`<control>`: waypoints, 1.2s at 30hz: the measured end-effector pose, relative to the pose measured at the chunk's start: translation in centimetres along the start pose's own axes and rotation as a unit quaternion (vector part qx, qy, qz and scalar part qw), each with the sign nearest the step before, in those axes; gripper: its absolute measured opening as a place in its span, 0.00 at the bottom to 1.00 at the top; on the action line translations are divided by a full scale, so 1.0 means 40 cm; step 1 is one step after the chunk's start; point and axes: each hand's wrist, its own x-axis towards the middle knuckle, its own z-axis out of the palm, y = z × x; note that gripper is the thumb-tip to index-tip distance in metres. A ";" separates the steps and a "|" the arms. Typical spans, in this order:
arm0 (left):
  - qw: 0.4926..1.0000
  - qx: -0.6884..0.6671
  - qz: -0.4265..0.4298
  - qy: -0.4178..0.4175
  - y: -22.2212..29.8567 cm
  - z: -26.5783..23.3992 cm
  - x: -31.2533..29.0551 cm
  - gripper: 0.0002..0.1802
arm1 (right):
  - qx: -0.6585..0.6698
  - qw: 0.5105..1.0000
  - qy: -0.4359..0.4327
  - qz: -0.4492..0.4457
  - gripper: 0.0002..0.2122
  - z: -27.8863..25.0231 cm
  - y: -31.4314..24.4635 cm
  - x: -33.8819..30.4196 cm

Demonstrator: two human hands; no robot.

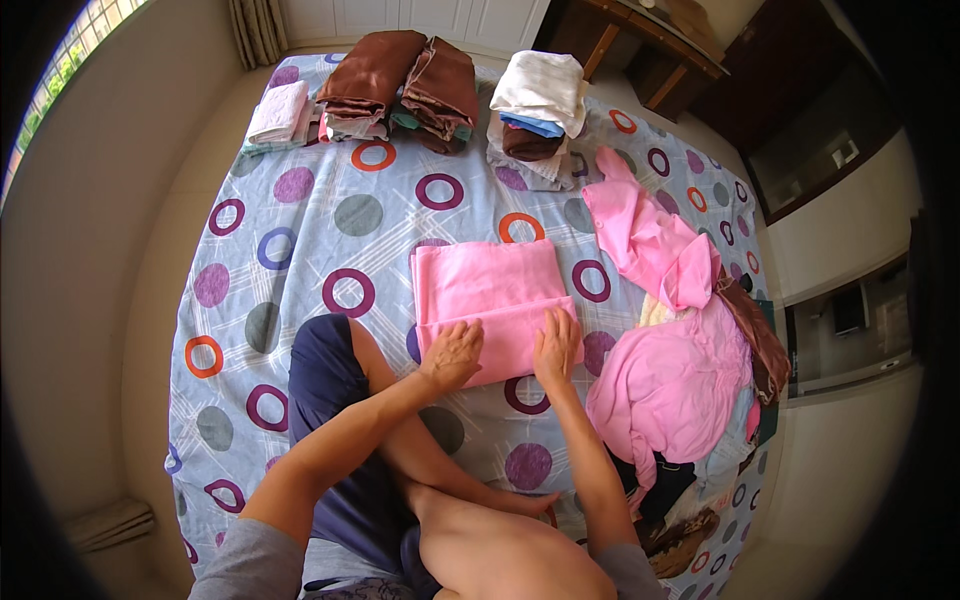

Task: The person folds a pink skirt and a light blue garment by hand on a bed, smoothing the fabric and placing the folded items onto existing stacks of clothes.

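Observation:
In front of me on the bed lies a pink cloth (487, 274), folded into a flat rectangle with its near part doubled over as a flap. My left hand (455, 352) rests flat on the left part of that flap, fingers stretched out and pointing right. On the flap's right part, near its edge, my right hand (556, 345) lies with its fingers extended away from me. Neither hand grips anything; both press on the fabric. The cloth's near left corner is partly hidden by my left hand and wrist.
The bed sheet (310, 245) has coloured rings and dots. Folded brown cloths (372, 75), a small white stack (278, 113) and a white-topped pile (540, 85) stand along the far edge. Rumpled pink clothes (670, 380) heap up at right. My crossed legs (335, 400) are close by.

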 end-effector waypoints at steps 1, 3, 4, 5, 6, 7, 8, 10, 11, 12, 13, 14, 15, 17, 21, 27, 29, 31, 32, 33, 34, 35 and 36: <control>0.998 0.009 0.039 0.039 0.014 0.006 0.004 0.37 | 0.048 0.999 -0.018 0.001 0.18 0.003 -0.014 -0.036; 0.996 0.017 0.067 0.050 0.061 0.016 0.009 0.39 | 0.095 0.995 -0.036 0.004 0.21 0.011 -0.030 -0.077; 0.993 0.026 0.095 0.065 0.083 0.024 0.013 0.41 | 0.040 0.997 -0.069 -0.007 0.22 0.015 -0.033 -0.085; 0.997 0.013 0.077 0.009 0.096 0.034 0.014 0.45 | -0.015 0.995 -0.102 -0.019 0.23 0.020 -0.034 -0.088; 0.997 0.014 0.075 0.008 0.091 0.048 0.014 0.45 | -0.013 0.994 -0.103 -0.019 0.23 0.025 -0.033 -0.084; 0.997 0.009 0.063 0.032 0.083 0.063 0.016 0.46 | -0.017 0.994 -0.108 -0.026 0.22 0.035 -0.031 -0.076; 0.997 0.004 0.051 0.056 0.074 0.076 0.018 0.48 | -0.021 0.993 -0.113 -0.033 0.22 0.045 -0.029 -0.066; 0.998 0.022 0.031 0.051 0.073 0.080 0.019 0.49 | -0.048 0.990 -0.123 -0.040 0.23 0.058 -0.026 -0.053; 0.998 0.027 0.015 0.061 0.072 0.080 0.016 0.49 | -0.043 0.991 -0.119 -0.036 0.23 0.062 -0.023 -0.046; 0.997 0.030 0.001 0.074 0.077 0.074 0.020 0.49 | -0.042 0.992 -0.114 -0.033 0.24 0.060 -0.011 -0.037; 0.997 0.030 -0.001 0.076 0.080 0.066 0.021 0.49 | -0.067 0.992 -0.107 -0.018 0.25 0.061 0.004 -0.031; 0.996 0.006 -0.026 0.085 0.083 0.057 0.022 0.49 | -0.068 0.992 -0.105 -0.021 0.25 0.068 0.021 -0.023; 0.994 -0.017 -0.051 0.092 0.083 0.050 0.017 0.49 | -0.083 0.993 -0.084 0.029 0.25 0.077 0.034 -0.018; 0.992 -0.023 -0.073 0.103 0.077 0.042 0.015 0.50 | -0.093 0.988 -0.060 0.106 0.25 0.084 0.068 -0.012; 0.982 0.010 -0.127 0.140 0.026 0.046 -0.004 0.52 | -0.117 0.954 -0.113 0.251 0.23 0.055 0.080 0.021; 0.991 -0.022 -0.036 0.124 0.048 0.088 0.002 0.49 | -0.046 0.995 -0.069 0.052 0.21 0.061 -0.047 0.003; 0.992 -0.011 -0.018 0.126 0.052 0.108 -0.004 0.48 | 0.019 0.995 -0.090 -0.033 0.21 0.079 -0.103 -0.022; 0.995 0.001 -0.008 0.104 0.054 0.101 -0.004 0.48 | 0.019 0.991 -0.122 -0.042 0.21 0.097 -0.109 -0.043; 0.995 0.001 -0.005 0.101 0.051 0.096 0.000 0.48 | 0.010 0.993 -0.109 -0.046 0.22 0.102 -0.095 -0.039; 0.996 -0.008 -0.009 0.089 0.054 0.084 0.002 0.48 | -0.001 0.993 -0.107 -0.049 0.22 0.098 -0.087 -0.030; 0.997 -0.017 -0.011 0.078 0.060 0.071 0.004 0.48 | -0.013 0.993 -0.106 -0.051 0.22 0.092 -0.080 -0.024; 0.997 -0.024 -0.025 0.071 0.066 0.056 0.002 0.49 | -0.015 0.993 -0.107 -0.044 0.22 0.094 -0.073 -0.027; 0.997 -0.026 -0.016 0.074 0.070 0.052 0.007 0.49 | -0.031 0.994 -0.094 -0.038 0.23 0.100 -0.054 -0.018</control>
